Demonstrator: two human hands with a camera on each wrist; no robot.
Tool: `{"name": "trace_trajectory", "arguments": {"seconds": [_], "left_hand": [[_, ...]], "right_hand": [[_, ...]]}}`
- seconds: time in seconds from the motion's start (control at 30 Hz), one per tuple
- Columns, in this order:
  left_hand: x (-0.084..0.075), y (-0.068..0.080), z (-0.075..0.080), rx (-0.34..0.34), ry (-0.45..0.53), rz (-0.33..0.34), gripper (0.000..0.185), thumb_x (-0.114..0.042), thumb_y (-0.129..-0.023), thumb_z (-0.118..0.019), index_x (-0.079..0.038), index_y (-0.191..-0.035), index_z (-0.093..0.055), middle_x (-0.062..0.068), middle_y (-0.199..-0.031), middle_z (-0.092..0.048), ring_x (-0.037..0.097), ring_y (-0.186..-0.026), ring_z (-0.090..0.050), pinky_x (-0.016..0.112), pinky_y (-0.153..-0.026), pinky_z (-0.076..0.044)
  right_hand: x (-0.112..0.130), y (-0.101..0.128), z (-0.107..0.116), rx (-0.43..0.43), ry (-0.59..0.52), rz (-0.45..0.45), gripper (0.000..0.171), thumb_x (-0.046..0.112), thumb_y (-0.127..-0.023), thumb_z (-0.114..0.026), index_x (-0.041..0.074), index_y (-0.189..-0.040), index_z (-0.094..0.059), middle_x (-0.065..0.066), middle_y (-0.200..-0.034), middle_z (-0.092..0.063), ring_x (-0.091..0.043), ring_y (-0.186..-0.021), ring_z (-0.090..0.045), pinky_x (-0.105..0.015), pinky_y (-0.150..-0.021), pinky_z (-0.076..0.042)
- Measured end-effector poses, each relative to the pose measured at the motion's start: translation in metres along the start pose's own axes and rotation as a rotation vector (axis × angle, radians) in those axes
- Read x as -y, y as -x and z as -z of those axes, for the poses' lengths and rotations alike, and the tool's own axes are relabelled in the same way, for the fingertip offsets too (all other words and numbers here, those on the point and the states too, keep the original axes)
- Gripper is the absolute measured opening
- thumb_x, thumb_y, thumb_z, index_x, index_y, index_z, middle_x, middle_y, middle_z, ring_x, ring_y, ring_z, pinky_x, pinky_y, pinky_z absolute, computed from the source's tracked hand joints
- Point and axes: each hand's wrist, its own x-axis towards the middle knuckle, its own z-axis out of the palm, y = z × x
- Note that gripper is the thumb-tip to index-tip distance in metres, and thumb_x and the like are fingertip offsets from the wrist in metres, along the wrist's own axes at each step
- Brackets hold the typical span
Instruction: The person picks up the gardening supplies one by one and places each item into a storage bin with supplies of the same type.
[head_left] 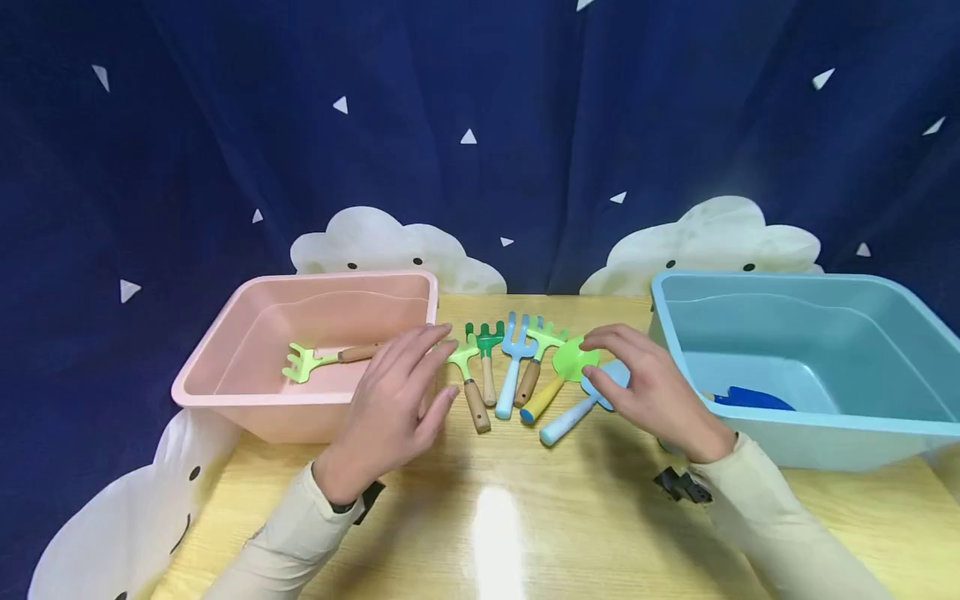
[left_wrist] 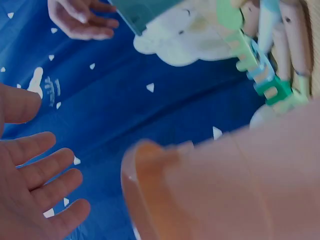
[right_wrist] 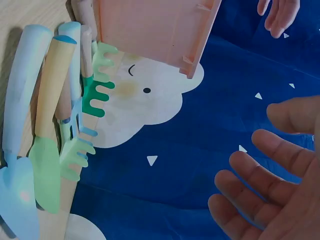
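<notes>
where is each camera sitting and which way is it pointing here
Head: worn on the head, looking forward and down at the wooden table, the pink plastic tub, the blue plastic tub and the toy garden tools; both sleeved arms and both hands show.
Left wrist: by the open left hand, facing the blue curtain; the right hand shows far off.
Right wrist: by the open right hand, facing the same curtain.
Shared: both wrist views show the pink tub and tool row.

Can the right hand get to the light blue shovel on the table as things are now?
Probably yes. The right hand hovers open right over the light blue shovel, whose handle lies bare on the table, with nothing covering it.
</notes>
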Motion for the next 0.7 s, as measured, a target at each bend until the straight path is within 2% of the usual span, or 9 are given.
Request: {"name": "trace_trajectory", "arguments": {"seconds": [0.23,0.43,0.6,0.7], "left_hand": [[0.010,0.014,0.016,-0.089,-0.023,0.004,0.045,-0.022,-0.089,-0.056,0.000,-0.128,-0.061,0.017,-0.133,-0.062,0.035,-0.125,-0.057,0.049,-0.106,-0.042],[0.016,0.021,0.025,-0.090,-0.042,0.029,0.044,-0.029,-0.096,-0.051,0.000,-0.127,-0.062,0.017,-0.131,-0.064,0.035,-0.122,-0.058,0.049,-0.105,-0.042],[0.024,0.029,0.034,-0.098,-0.057,0.031,0.045,-0.024,-0.089,-0.057,0.002,-0.126,-0.062,0.018,-0.132,-0.063,0.036,-0.122,-0.058,0.049,-0.105,-0.041],[0.030,0.036,0.037,-0.107,-0.067,0.032,0.045,-0.023,-0.089,-0.056,0.000,-0.127,-0.062,0.017,-0.131,-0.064,0.037,-0.121,-0.058,0.049,-0.104,-0.041]], "right_hand": [[0.004,-0.002,0.002,0.014,-0.012,0.015,0.030,0.009,-0.086,-0.072,0.009,-0.115,-0.066,-0.006,-0.119,-0.066,-0.022,-0.108,-0.065,-0.043,-0.090,-0.051],[0.008,-0.007,-0.002,0.028,-0.016,0.040,0.029,0.011,-0.086,-0.071,0.010,-0.114,-0.067,-0.005,-0.120,-0.067,-0.023,-0.109,-0.065,-0.044,-0.091,-0.051],[0.010,-0.007,-0.003,0.058,-0.013,0.026,0.028,0.014,-0.087,-0.071,0.013,-0.115,-0.066,-0.003,-0.122,-0.066,-0.020,-0.111,-0.065,-0.043,-0.092,-0.052],[0.010,-0.005,-0.004,0.071,-0.011,0.027,0.027,0.015,-0.088,-0.071,0.013,-0.114,-0.066,-0.002,-0.122,-0.065,-0.019,-0.111,-0.064,-0.041,-0.093,-0.052]]}}
